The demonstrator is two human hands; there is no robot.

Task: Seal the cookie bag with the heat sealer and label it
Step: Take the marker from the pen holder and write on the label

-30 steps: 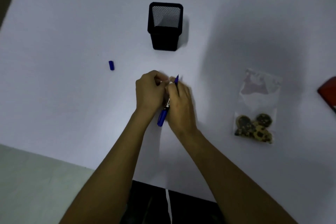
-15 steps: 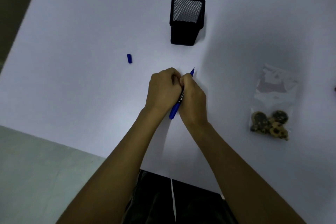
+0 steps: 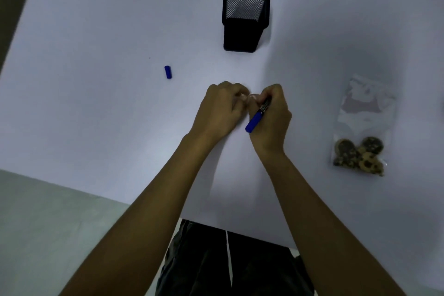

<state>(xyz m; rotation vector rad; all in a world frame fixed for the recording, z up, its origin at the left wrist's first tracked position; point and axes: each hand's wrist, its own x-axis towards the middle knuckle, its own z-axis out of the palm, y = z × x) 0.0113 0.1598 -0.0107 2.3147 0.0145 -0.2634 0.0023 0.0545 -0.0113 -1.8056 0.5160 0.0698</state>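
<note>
A clear cookie bag (image 3: 362,127) lies on the white table (image 3: 96,115) at the right, with several brown cookies at its near end. My right hand (image 3: 271,118) is closed around a blue marker (image 3: 255,120) whose blue rear end points toward me; its tip is hidden by the fingers. My left hand (image 3: 221,110) sits just left of it, fingers curled, pinching something small and pale between the two hands. What that thing is cannot be told. The marker's blue cap (image 3: 168,71) lies loose on the table, to the left of both hands.
A black mesh pen holder (image 3: 245,17) stands at the back, beyond my hands. The table's near edge runs diagonally below my forearms, with pale floor at the lower left. No heat sealer is in view.
The marker has tilted so its tip no longer sticks out above my right hand. Both hands stay together at the table's centre. The view has shifted; the red object at the right edge is gone.
</note>
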